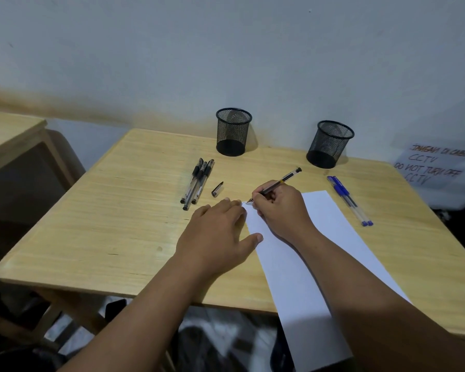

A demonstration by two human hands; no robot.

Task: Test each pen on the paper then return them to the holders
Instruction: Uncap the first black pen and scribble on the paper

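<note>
The right hand pinches a thin, light pen low near its tip, at the paper's far corner. The left hand lies flat and open, pressing the floppy paper still.

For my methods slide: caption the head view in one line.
Right hand tests an uncapped black pen at the paper corner steadied by the left hand; both mesh holders empty.

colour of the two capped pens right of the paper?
Blue: the two capped pens have blue caps and end plugs on clear barrels. Head view.
</note>
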